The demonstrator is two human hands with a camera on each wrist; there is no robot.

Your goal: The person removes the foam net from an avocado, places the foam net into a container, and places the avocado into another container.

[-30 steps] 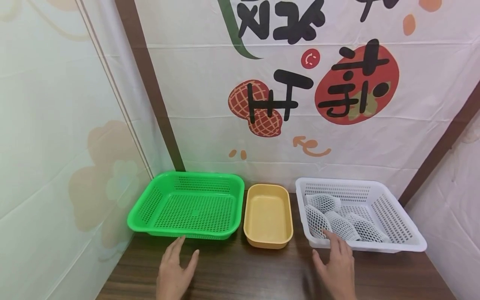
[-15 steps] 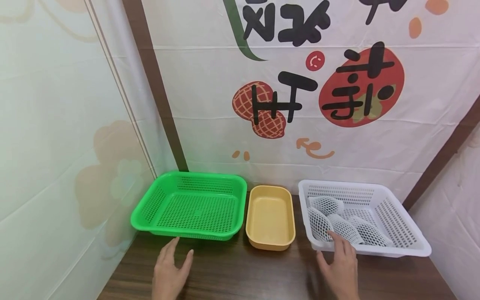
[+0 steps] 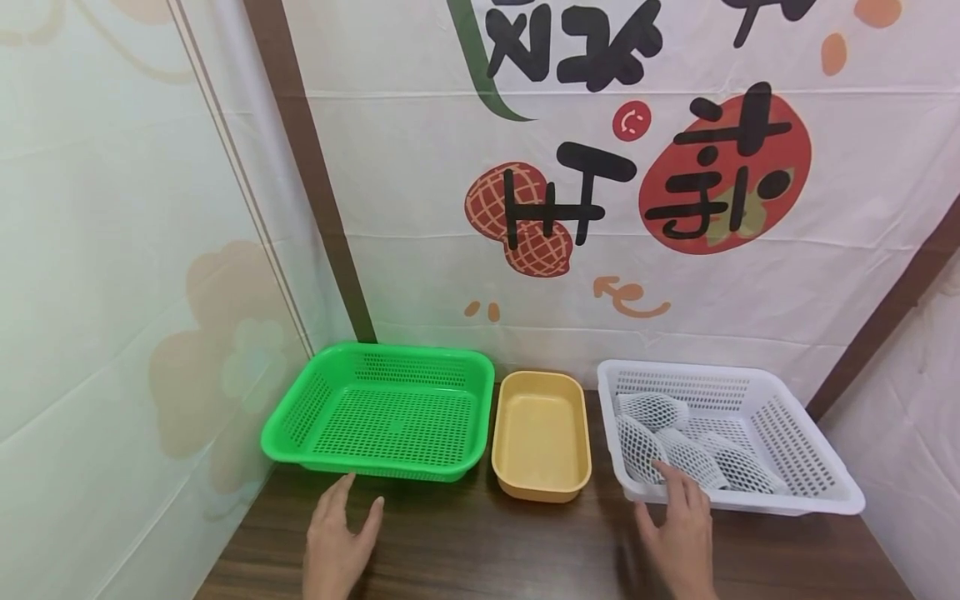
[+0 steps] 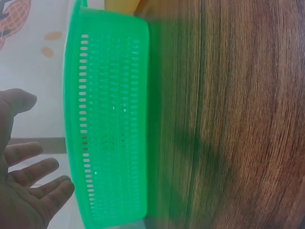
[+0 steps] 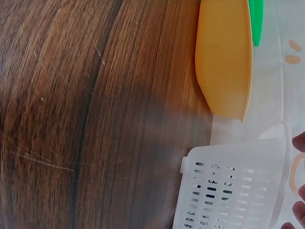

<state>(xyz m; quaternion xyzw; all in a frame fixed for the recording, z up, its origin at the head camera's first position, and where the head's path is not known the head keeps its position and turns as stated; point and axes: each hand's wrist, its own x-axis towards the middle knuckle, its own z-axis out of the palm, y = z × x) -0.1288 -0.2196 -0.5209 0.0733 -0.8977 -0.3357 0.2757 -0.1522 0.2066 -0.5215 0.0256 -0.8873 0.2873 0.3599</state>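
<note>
My left hand (image 3: 337, 537), fingers spread and holding nothing, hovers in front of the green basket (image 3: 390, 473); the left wrist view shows its relaxed fingers (image 4: 35, 171) beside the basket's rim. Near the front rim of the white basket (image 3: 813, 500) is my right hand (image 3: 678, 533), its fingers loosely bent with nothing gripped. Only a few of its fingertips (image 5: 299, 210) show at the edge of the right wrist view. Several white foam net sleeves (image 3: 641, 446) lie in the white basket, mostly toward its left side. What, if anything, is inside them is unclear.
Between the two baskets stands a yellow tray (image 3: 542, 492) with nothing in it. All three containers line the back of the dark wooden table (image 3: 480, 554). A printed white cloth (image 3: 420, 275) hangs right behind them, and more cloth closes off both sides.
The head view has shifted slightly, so the containers appear a little farther right. My left hand has drifted slightly left; both hands keep nearly the same pose.
</note>
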